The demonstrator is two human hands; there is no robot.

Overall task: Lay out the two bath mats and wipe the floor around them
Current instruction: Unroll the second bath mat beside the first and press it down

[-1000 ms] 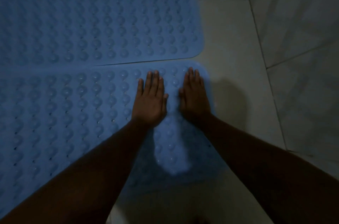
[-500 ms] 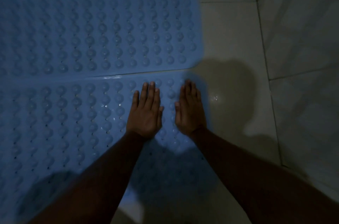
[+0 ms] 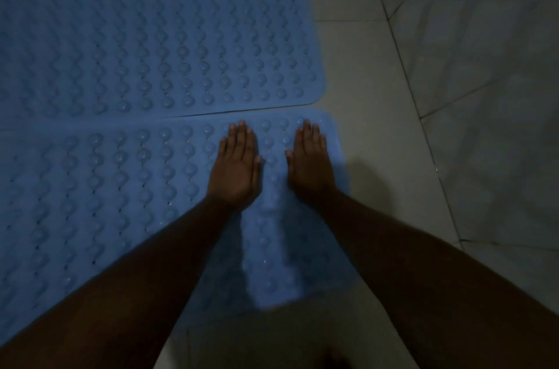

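Both hands flat, palms down, fingers straight & together, holding nothing. Left hand (image 3: pixel 235 167) & right hand (image 3: pixel 310 163) press the near blue bumpy rubber bath mat (image 3: pixel 121 187) by its 1 o'clock corner. Second blue bumpy mat (image 3: pixel 151 44) lies at 12 o'clock, edges touching, on pale tile floor (image 3: pixel 378 96).

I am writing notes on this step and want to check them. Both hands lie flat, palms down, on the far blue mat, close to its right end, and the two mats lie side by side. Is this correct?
Not quite. In the head view the left hand and right hand press flat on the near mat, not the far mat. The rest holds: they are close to its right end, and the mats lie side by side.
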